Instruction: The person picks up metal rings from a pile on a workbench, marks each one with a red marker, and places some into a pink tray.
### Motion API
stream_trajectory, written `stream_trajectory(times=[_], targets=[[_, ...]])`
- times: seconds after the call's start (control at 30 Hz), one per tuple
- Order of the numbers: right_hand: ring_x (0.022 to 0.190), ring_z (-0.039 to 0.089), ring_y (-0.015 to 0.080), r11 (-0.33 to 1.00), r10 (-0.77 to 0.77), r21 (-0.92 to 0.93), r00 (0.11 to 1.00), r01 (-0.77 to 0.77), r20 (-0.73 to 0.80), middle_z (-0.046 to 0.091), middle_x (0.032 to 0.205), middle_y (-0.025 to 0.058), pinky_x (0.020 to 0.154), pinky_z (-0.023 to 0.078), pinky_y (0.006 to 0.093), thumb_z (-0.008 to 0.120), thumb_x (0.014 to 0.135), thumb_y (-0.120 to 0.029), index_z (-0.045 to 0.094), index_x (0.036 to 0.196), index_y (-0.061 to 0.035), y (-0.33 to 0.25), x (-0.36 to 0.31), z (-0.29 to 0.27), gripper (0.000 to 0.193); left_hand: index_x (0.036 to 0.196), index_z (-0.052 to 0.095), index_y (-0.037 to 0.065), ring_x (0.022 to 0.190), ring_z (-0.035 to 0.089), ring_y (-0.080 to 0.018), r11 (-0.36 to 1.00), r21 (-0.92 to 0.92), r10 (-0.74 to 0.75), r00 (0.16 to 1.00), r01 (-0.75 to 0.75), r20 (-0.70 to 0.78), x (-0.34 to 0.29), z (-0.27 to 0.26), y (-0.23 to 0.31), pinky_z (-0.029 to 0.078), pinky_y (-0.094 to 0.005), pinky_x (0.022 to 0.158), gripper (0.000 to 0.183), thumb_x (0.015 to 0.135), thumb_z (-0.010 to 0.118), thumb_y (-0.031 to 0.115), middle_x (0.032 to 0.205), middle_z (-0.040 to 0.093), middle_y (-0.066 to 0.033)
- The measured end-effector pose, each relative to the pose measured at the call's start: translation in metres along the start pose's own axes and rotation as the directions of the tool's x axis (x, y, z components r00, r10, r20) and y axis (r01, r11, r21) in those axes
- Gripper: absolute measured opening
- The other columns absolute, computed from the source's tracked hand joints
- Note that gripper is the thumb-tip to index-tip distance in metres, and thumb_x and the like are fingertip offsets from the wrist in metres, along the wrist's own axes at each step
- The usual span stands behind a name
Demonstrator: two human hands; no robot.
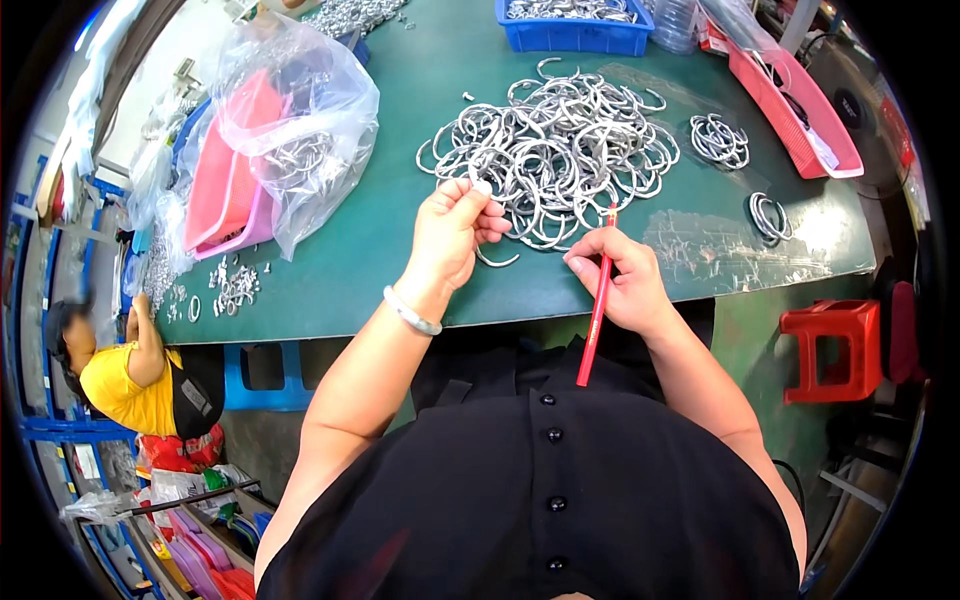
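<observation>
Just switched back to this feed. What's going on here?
The person's right hand holds a slim red stick at the near edge of a pile of silver rings on the green table. The left hand is at the pile's near left edge, fingers curled; what it may hold is unclear. Two smaller ring groups lie to the right.

Heaped metal rings (555,150) and parts bins (578,39) mark a workshop.
</observation>
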State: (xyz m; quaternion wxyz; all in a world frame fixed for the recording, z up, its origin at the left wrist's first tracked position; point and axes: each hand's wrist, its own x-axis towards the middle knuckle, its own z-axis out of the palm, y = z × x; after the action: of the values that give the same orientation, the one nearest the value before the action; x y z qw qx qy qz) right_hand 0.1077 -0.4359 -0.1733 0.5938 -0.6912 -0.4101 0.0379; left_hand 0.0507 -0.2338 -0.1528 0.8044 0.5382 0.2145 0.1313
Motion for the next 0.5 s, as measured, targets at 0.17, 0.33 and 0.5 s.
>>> stream_trajectory(times=[0.17, 0.33, 0.5], targets=[[0.057, 0.052, 0.0131, 0.999, 0.037, 0.002, 0.999, -0.037, 0.013, 0.056, 0.068, 0.0061, 0.054, 0.042, 0.0249, 0.062, 0.075, 0.001, 0.055, 0.078, -0.0012, -0.001, 0.0, -0.001, 0.008, 0.082, 0.051, 0.007, 0.062, 0.061, -0.016, 0.997, -0.059, 0.057, 0.998, -0.057, 0.01, -0.002, 0.005, -0.017, 0.05, -0.0259, 0.057, 0.007, 0.087, 0.054, 0.011, 0.072, 0.06, -0.0064], [0.057, 0.052, 0.013, 1.0, 0.018, 0.0, 1.0, -0.018, 0.001, 0.056, 0.068, 0.0062, 0.054, 0.042, 0.0249, 0.062, 0.075, 0.0, 0.055, 0.078, -0.0012, 0.0, 0.0, 0.0, 0.008, 0.082, 0.048, 0.005, 0.064, 0.062, -0.0175, 0.996, 0.024, 0.08, 0.997, -0.081, 0.007, -0.002, 0.012, -0.017, 0.051, -0.0267, 0.058, 0.007, 0.087, 0.051, 0.007, 0.075, 0.061, -0.0094], [0.057, 0.052, 0.0132, 0.999, 0.041, -0.004, 0.999, -0.041, -0.005, 0.056, 0.068, 0.0063, 0.054, 0.042, 0.0253, 0.062, 0.075, 0.0, 0.055, 0.078, -0.0013, 0.0, 0.0, -0.001, 0.008, 0.08, 0.048, 0.002, 0.06, 0.059, -0.0098, 0.818, 0.468, 0.333, 0.939, -0.335, 0.09, -0.005, 0.017, -0.013, 0.047, -0.0202, 0.053, 0.007, 0.085, 0.054, 0.004, 0.072, 0.06, -0.0061]])
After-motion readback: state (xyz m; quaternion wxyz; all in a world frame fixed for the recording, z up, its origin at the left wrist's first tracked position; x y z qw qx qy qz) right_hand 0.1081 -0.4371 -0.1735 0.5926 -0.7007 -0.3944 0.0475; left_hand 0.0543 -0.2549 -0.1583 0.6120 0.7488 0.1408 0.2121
